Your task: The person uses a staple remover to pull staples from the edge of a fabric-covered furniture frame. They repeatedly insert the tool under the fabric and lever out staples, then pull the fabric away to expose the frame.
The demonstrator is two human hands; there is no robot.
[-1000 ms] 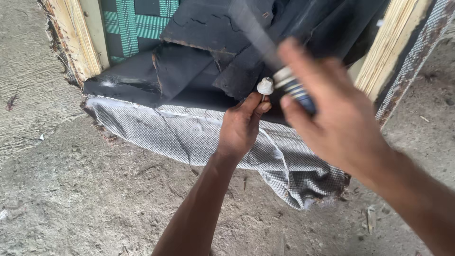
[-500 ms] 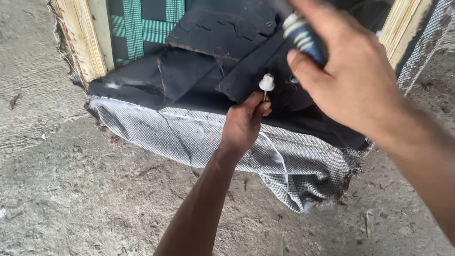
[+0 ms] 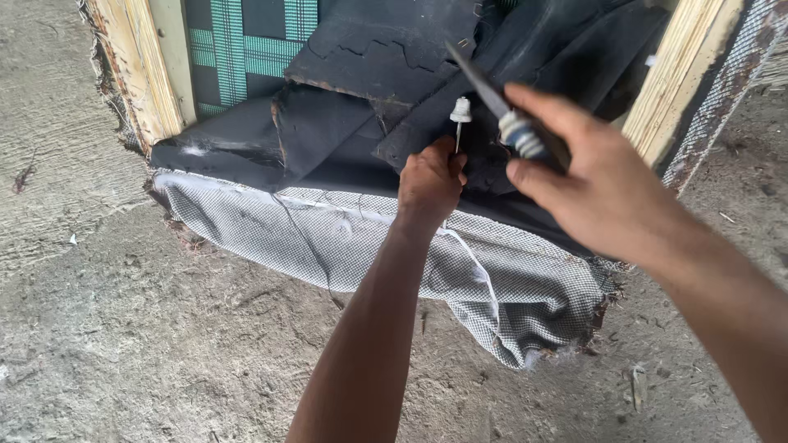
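Note:
My left hand (image 3: 430, 184) pinches a thin nail with a white cap (image 3: 460, 111), held upright against the black sheet material (image 3: 328, 148). My right hand (image 3: 599, 189) is raised just to the right of it, gripping a dark metal tool with a taped handle (image 3: 509, 115). The tool's flat end points up and left, close above the nail's cap. Grey checked fabric (image 3: 345, 238) hangs below the black sheet, folded outward with a frayed edge.
A pale wooden frame post stands at the left (image 3: 139, 74) and another at the right (image 3: 681, 74). Green plaid fabric (image 3: 246, 49) shows behind the black sheets. Grey mesh (image 3: 730, 74) runs beside the right post. Rough concrete floor (image 3: 123, 344) lies below.
My right hand rose with the tool, then came back down so that its end is near the nail's cap. My left hand kept the nail in about the same place.

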